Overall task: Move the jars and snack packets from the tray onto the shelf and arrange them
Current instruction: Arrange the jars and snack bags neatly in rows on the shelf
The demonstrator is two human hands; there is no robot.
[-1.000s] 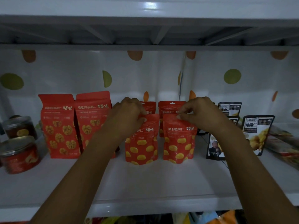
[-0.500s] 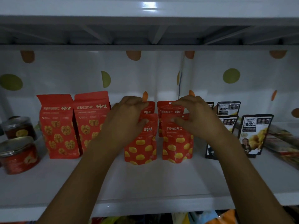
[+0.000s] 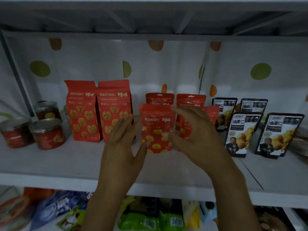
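The arranging step is judged to be in hand, since jars and packets are already stood on the white shelf (image 3: 58,165) and no tray is seen in the head view. The left hand (image 3: 123,147) is held open with its fingers spread, just left of the front small red pouch (image 3: 157,129), and nothing is gripped by it. The right hand (image 3: 193,134) is held loosely curved and empty in front of the second front red pouch (image 3: 211,114), most of which is hidden by it; whether that pouch is touched cannot be told. Four small red pouches are counted, two in front and two behind, the back pair (image 3: 175,98) being seen above them. Two tall red bags (image 3: 98,110) are stood side by side to the left, and three lidded jars (image 3: 47,133) are set at the far left. Four black-and-white packets (image 3: 260,129) are stood to the right. For the next move, more stock is presumably to be fetched, or the front pouches are to be squared into line.
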